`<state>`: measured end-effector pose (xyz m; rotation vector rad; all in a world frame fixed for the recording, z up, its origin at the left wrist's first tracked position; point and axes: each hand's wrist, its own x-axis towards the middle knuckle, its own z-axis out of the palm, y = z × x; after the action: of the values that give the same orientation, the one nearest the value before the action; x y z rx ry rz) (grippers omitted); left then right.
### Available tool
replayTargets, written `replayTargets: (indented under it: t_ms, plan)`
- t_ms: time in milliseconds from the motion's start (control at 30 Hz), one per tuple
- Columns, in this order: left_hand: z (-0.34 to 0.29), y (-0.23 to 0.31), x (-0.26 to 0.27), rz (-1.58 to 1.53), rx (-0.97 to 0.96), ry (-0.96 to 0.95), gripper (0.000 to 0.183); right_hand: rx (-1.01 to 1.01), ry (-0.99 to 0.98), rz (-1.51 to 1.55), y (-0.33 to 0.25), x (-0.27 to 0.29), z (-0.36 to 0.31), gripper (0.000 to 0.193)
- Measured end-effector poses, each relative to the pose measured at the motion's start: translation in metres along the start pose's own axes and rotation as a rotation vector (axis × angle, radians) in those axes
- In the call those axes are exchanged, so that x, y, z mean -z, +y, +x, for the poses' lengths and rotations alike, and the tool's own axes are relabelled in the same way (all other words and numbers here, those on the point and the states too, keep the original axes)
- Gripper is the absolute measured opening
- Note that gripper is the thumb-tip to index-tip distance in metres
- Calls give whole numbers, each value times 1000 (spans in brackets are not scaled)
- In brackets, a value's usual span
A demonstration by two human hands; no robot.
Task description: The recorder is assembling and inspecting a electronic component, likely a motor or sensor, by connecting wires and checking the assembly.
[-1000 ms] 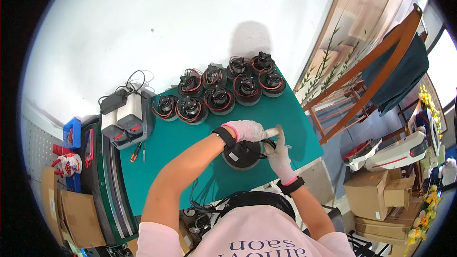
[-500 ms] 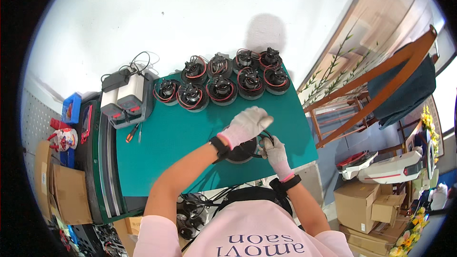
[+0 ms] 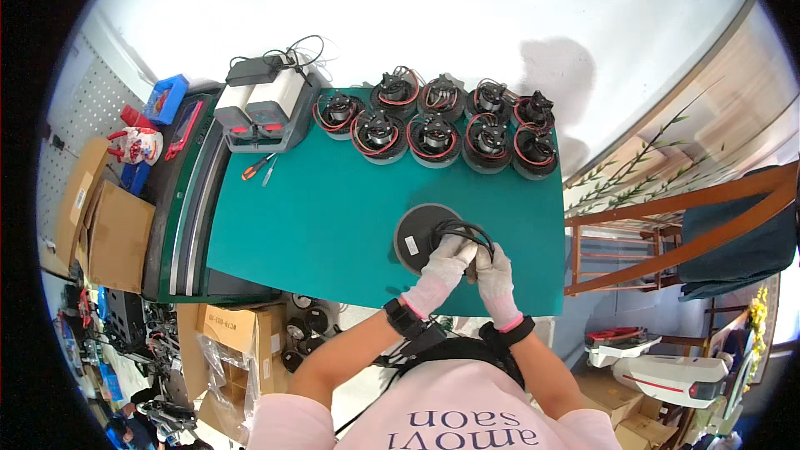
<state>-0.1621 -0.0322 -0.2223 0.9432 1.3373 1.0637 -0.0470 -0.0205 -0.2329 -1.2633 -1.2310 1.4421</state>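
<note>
Both my hands wear white work gloves with pink cuffs. A round dark disc (image 3: 414,222) with a small white label lies flat near the front of the green-topped table (image 3: 292,225). From it comes a black cable (image 3: 472,231), gathered in loops at the disc's right side. My left hand (image 3: 447,264) is closed on the cable at the disc's right front edge. Close beside it, almost touching, my right hand (image 3: 494,277) is closed on the same cable loops. Fingertips of both hands are partly hidden by the gloves and cable.
Several round black motor units (image 3: 433,137) with red and black wires stand in two rows at the table's back. A two-bay charger (image 3: 267,108) with batteries sits back left, an orange-handled screwdriver (image 3: 254,168) before it. A wooden chair (image 3: 667,229) stands right; cardboard boxes (image 3: 242,333) are below left.
My left hand has come down from above the disc to the cable beside my right hand, and the loops are now bunched. The whole view has shifted, uncovering most of the disc.
</note>
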Motion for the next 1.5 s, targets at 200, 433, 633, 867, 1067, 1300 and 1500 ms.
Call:
replayTargets:
  t_ms: [200,433,633,867,1067,1300,1500]
  plan:
    - [7,-4,-1,-504,68,-185,22,133,-144,-89,0,17,11,30]
    - [8,9,13,-301,-12,-310,26,26,-237,-36,-12,28,33,41]
    - [6,-1,29,-528,179,-289,38,-65,-528,90,-30,40,39,69]
    - [10,-25,39,-685,-11,-393,26,-149,-655,44,-52,48,42,84]
    - [1,-14,36,-920,159,-479,20,-88,-764,106,-40,52,47,62]
    - [-25,9,11,-734,221,-130,24,15,-783,33,-28,65,31,53]
    - [-38,26,9,-824,324,-232,21,75,-730,-45,-12,65,29,54]
